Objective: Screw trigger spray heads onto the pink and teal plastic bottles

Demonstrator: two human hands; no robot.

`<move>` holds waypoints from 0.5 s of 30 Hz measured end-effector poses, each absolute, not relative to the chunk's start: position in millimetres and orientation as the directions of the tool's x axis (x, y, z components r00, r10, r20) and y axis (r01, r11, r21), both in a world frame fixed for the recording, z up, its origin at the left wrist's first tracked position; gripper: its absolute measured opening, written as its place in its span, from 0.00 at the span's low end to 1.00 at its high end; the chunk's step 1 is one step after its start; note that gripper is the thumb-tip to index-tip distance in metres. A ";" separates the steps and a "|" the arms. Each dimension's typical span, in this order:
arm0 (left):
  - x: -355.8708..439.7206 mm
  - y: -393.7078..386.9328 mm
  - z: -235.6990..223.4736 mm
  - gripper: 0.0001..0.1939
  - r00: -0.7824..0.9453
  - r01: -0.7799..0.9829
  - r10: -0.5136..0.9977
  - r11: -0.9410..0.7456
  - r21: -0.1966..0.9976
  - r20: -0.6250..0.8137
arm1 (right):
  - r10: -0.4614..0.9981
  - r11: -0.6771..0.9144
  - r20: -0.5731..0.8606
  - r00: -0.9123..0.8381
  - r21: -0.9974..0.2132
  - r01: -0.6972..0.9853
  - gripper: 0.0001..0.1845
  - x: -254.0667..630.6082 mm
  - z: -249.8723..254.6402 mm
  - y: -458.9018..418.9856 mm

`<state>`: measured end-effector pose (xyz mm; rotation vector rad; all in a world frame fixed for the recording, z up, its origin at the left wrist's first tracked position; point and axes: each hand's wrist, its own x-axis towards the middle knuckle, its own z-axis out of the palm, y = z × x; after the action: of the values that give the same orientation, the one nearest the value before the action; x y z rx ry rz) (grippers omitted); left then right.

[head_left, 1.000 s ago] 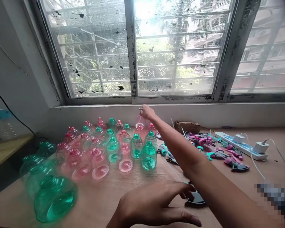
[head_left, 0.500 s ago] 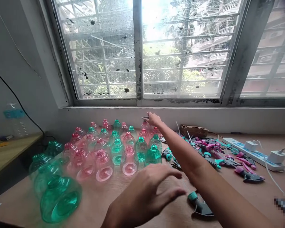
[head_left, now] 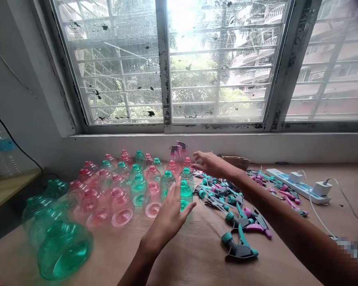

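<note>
My left hand (head_left: 169, 212) is open, fingers stretched forward, in front of a green plastic bottle (head_left: 186, 190) that it partly covers; whether it touches the bottle I cannot tell. Over the back of the table, my right hand (head_left: 210, 163) is open with loosely bent fingers and nothing in them. Just left of it stand two pink bottles topped with dark and pink trigger spray heads (head_left: 179, 148). Pink bottles (head_left: 122, 208) and green bottles (head_left: 139, 188) without heads stand in rows at the left. Loose trigger sprayers (head_left: 240, 248) with thin tubes lie right of my left hand.
A large green bottle (head_left: 65, 250) is at the near left. A pile of sprayers (head_left: 217, 190) spreads beneath my right arm. Behind that arm are a brown packet (head_left: 235, 161) and a white power strip (head_left: 298, 186) with plugged-in chargers. The window wall (head_left: 137, 143) bounds the table's back.
My right hand has come off a sprayer at the back and drawn right, uncovering the two headed bottles. My left hand has moved forward and left, its fingers straightening. The view has shifted right.
</note>
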<state>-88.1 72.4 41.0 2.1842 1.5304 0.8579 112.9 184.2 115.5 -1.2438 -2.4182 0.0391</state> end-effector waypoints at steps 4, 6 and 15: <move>-87.4 70.0 40.4 0.37 0.222 0.768 0.935 -0.343 0.541 0.277 | 0.750 0.649 0.295 -0.592 -0.158 0.744 0.30 136.5 91.4 95.1; -87.8 66.0 42.4 0.34 0.245 0.775 0.931 -0.356 0.522 0.271 | 0.832 0.542 0.213 -0.513 -0.106 0.834 0.36 149.2 71.8 58.5; -78.4 47.3 34.4 0.49 0.424 0.662 0.875 -0.476 0.578 0.234 | 0.899 0.433 0.115 -0.423 -0.374 0.820 0.37 154.0 63.4 -13.3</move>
<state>-78.4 47.3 34.4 2.2837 1.3092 0.7257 154.0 -13.3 63.4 -1.4815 -2.3929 0.3770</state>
